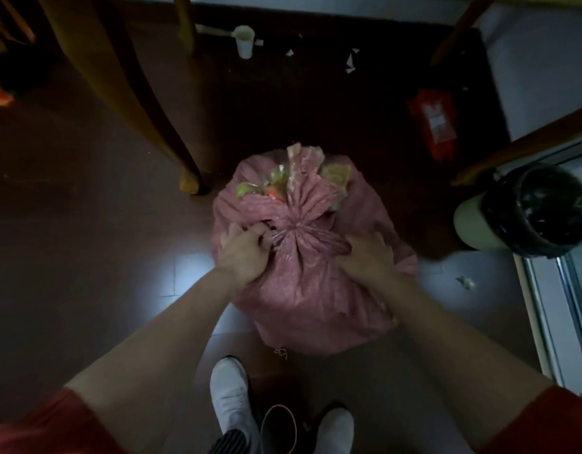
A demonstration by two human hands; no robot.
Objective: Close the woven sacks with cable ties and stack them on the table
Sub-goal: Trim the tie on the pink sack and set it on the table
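Observation:
A full pink woven sack (316,299) stands on the floor in front of me. Its mouth is gathered into a puckered neck (294,229), and green and orange contents show through a gap behind it. My left hand (243,249) grips the bunched fabric just left of the neck, fingers curled into the folds. My right hand (368,257) lies on the sack's right shoulder, fingers spread over the fabric. I cannot make out a cable tie.
A wooden table leg (188,178) stands just left behind the sack. A black-lined bin (528,211) sits at the right beside a metal door frame. A red packet (437,122), a white cup (244,40) and paper scraps lie further back. My white shoes (232,394) are below.

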